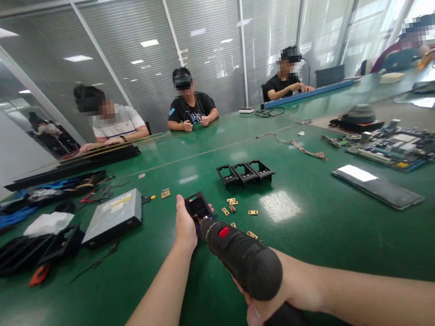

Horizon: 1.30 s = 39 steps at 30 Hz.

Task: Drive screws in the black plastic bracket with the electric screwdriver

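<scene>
My left hand (185,225) is closed around a black plastic frame (197,203) and holds it tilted above the table. In my right hand (269,294) is a black cordless drill (242,255) with a red switch on top. The drill's tip points into the lower part of the frame; whether it touches a screw there I cannot make out. Several small brass plates (252,212) with holes lie just right of the frame. Behind them stand three similar black frames (245,172) in a row.
On the left lie a silver optical drive (113,216), a black tray (12,254), blue cables (5,215) and red-handled pliers (87,198). A circuit board (401,145) and a dark flat bar (377,185) are at right. Several people sit across the green table (334,275).
</scene>
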Each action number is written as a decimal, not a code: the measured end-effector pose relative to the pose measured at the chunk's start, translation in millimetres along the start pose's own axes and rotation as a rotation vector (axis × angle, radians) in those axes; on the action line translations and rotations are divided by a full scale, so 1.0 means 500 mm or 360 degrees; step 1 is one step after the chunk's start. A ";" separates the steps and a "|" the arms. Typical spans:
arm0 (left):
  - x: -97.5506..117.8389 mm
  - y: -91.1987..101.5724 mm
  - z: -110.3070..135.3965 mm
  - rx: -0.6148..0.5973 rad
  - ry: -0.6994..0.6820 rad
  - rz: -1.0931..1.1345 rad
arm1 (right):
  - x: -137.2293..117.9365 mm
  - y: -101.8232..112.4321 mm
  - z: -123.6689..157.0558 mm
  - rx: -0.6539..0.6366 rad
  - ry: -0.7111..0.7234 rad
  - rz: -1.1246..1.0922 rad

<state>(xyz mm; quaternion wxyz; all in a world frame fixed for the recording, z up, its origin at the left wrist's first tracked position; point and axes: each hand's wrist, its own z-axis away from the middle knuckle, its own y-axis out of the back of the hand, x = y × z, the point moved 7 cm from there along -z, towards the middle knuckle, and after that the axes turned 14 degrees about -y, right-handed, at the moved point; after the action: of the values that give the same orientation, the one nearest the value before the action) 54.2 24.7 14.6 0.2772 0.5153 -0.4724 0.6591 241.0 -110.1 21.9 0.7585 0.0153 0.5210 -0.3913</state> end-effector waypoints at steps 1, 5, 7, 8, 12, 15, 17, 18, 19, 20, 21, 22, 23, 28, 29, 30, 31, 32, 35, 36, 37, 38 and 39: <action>0.000 0.000 0.000 -0.0003 -0.0007 -0.0004 | -0.003 -0.001 0.002 0.0006 0.0007 0.0006; -0.003 0.001 -0.003 -0.0036 -0.0015 -0.0028 | -0.014 -0.006 0.009 0.0013 0.0030 0.0015; -0.004 0.002 -0.005 -0.0047 -0.0028 -0.0036 | -0.012 -0.006 0.009 0.0020 0.0012 0.0003; -0.005 0.002 -0.006 -0.0050 -0.0036 -0.0038 | -0.010 -0.005 0.009 0.0023 0.0004 0.0002; -0.007 0.003 -0.009 -0.0069 -0.0064 -0.0040 | -0.004 -0.003 0.006 -0.0004 0.0016 0.0023; -0.009 0.003 -0.011 -0.0072 -0.0070 -0.0037 | -0.003 0.001 0.005 -0.0005 0.0031 0.0005; -0.011 0.004 -0.011 -0.0069 -0.0066 -0.0033 | -0.004 0.002 0.006 -0.0001 0.0038 0.0004; -0.012 0.004 -0.011 -0.0063 -0.0063 -0.0031 | -0.005 0.002 0.007 -0.0002 0.0044 0.0013; -0.012 0.004 -0.011 -0.0059 -0.0059 -0.0028 | -0.005 0.002 0.007 -0.0008 0.0047 0.0026; -0.012 0.004 -0.010 -0.0055 -0.0055 -0.0025 | -0.005 0.001 0.007 -0.0016 0.0052 0.0034; -0.012 0.003 -0.009 -0.0054 -0.0054 -0.0020 | -0.005 0.000 0.008 -0.0023 0.0057 0.0038; -0.011 0.003 -0.008 -0.0052 -0.0053 -0.0019 | -0.005 0.000 0.008 -0.0028 0.0057 0.0034; -0.010 0.002 -0.007 -0.0054 -0.0053 -0.0021 | -0.004 0.001 0.007 -0.0029 0.0055 0.0028; -0.005 -0.001 -0.002 -0.0067 -0.0042 -0.0060 | -0.001 -0.001 0.007 -0.0036 0.0026 0.0037; -0.005 -0.001 -0.002 -0.0066 -0.0037 -0.0059 | -0.001 -0.002 0.008 -0.0040 0.0020 0.0047; -0.005 0.000 -0.003 -0.0064 -0.0033 -0.0055 | -0.001 -0.003 0.009 -0.0039 0.0016 0.0054; -0.006 0.000 -0.003 -0.0063 -0.0030 -0.0050 | -0.002 -0.003 0.009 -0.0035 0.0014 0.0060; -0.006 0.001 -0.004 -0.0061 -0.0030 -0.0045 | -0.002 -0.004 0.010 -0.0029 0.0018 0.0063; -0.006 0.001 -0.004 -0.0059 -0.0042 -0.0041 | -0.003 -0.003 0.009 -0.0017 0.0026 0.0065; -0.005 0.001 -0.004 -0.0058 -0.0050 -0.0040 | -0.002 -0.002 0.008 -0.0015 0.0024 0.0065; -0.004 0.001 -0.004 -0.0056 -0.0059 -0.0038 | -0.002 -0.001 0.007 -0.0009 0.0023 0.0063; -0.004 0.001 -0.004 -0.0054 -0.0068 -0.0035 | -0.002 0.000 0.006 -0.0004 0.0023 0.0063; -0.004 0.001 -0.004 -0.0055 -0.0074 -0.0033 | -0.001 0.001 0.004 -0.0002 0.0023 0.0067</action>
<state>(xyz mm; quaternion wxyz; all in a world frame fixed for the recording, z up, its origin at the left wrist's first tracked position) 53.4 26.4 12.5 0.2817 0.5306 -0.4846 0.6358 242.9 -110.4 23.2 0.7628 0.0285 0.5262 -0.3749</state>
